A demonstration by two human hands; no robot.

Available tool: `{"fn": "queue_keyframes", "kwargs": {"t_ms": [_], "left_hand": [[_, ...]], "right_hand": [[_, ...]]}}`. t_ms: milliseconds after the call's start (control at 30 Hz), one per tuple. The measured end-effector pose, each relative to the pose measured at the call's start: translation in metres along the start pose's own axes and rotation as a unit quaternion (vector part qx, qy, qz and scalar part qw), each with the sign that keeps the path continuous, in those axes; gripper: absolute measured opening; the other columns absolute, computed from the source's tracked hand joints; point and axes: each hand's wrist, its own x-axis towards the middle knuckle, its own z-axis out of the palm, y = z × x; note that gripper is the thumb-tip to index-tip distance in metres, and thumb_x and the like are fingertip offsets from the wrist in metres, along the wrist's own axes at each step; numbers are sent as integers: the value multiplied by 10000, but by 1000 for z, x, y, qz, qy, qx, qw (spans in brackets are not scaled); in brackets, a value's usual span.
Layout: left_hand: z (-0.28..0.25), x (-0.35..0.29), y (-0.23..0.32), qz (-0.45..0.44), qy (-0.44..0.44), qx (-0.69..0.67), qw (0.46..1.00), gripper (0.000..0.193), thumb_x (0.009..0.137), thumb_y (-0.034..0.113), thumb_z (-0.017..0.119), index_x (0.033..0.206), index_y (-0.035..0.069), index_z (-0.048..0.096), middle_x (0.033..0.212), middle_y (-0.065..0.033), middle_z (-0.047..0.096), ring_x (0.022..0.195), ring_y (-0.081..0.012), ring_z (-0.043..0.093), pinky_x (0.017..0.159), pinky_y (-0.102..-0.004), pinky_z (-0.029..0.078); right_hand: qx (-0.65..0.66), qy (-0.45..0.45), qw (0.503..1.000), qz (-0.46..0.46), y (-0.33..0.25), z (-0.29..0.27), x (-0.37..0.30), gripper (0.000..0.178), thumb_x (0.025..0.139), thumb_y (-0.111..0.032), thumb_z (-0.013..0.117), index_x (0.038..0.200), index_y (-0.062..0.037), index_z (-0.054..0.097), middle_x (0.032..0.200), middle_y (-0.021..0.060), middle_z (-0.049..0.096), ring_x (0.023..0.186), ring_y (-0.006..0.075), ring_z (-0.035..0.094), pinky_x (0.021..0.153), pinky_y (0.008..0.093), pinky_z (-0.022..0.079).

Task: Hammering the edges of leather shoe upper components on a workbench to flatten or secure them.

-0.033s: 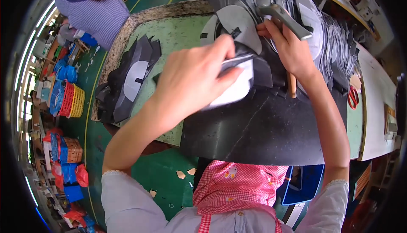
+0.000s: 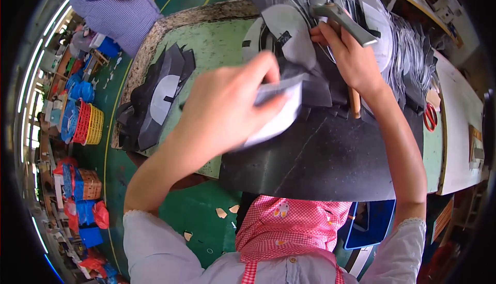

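My left hand (image 2: 225, 103), blurred by motion, pinches a flat cut piece (image 2: 281, 113) between thumb and fingers. That piece is dark with a pale, whitish face, and it hangs over the black board (image 2: 310, 155). In my right hand (image 2: 356, 62) is a hammer (image 2: 354, 100). Its grey metal head shows above the fingers and its wooden handle comes out below the palm. Some right fingertips are bent toward a large heap of dark and grey cut pieces (image 2: 294, 31). A smaller stack of similar pieces (image 2: 165, 98) lies to the left on the green tabletop (image 2: 214, 41).
Red-handled scissors (image 2: 430, 117) lie at the right, beside the heap. A blue crate (image 2: 369, 224) stands below the board's near edge. Red and yellow baskets (image 2: 92, 123) stand on the floor at left. Another person (image 2: 116, 12) is at the far left, past the table's edge.
My left hand has shifted a little left and downward with the cut piece, away from the heap. The right hand with the hammer has hardly moved.
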Motion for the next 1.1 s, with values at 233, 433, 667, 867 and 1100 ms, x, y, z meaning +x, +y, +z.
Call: {"fn": "queue_keyframes", "kwargs": {"t_ms": [233, 433, 667, 867, 1100], "left_hand": [[29, -64, 16, -140, -245, -456, 844, 185, 813, 75, 812, 953, 33, 700, 703, 83, 524, 630, 5, 412, 553, -213, 282], [102, -103, -42, 20, -74, 7, 997, 257, 778, 179, 812, 987, 118, 675, 984, -61, 610, 994, -281, 580, 861, -416, 469], [158, -54, 24, 63, -110, -106, 986, 428, 823, 152, 752, 1241, 99, 678, 1054, -88, 624, 978, -288, 571, 866, -399, 446], [188, -34, 33, 92, -78, -157, 980, 242, 744, 153, 836, 979, 165, 777, 821, 43, 653, 829, -184, 580, 773, -337, 416], [194, -26, 25, 152, -32, -136, 978, 240, 661, 126, 858, 889, 173, 799, 823, 58, 661, 820, -174, 587, 749, -337, 413]], "right_hand": [[-75, -71, 995, 15, -9, -30, -8, 303, 1086, -260, 509, 1068, 10, 644, 935, 97, 706, 802, 116, 653, 736, 276, 532], [6, -151, 954, 259, -82, -65, -117, 288, 1006, -325, 631, 1003, -37, 643, 741, -10, 581, 551, 79, 454, 525, 272, 344], [-54, -344, 877, 331, -97, -85, -201, 237, 879, -32, 664, 1097, -10, 574, 828, 214, 649, 756, 426, 679, 646, 424, 517], [-54, -312, 868, 382, -86, -86, -229, 289, 884, -69, 709, 1137, -4, 585, 779, 179, 656, 698, 347, 692, 613, 398, 511], [8, -315, 872, 374, -73, -95, -216, 261, 945, -166, 692, 1097, 19, 587, 689, 61, 578, 574, 151, 541, 551, 308, 406]]}}
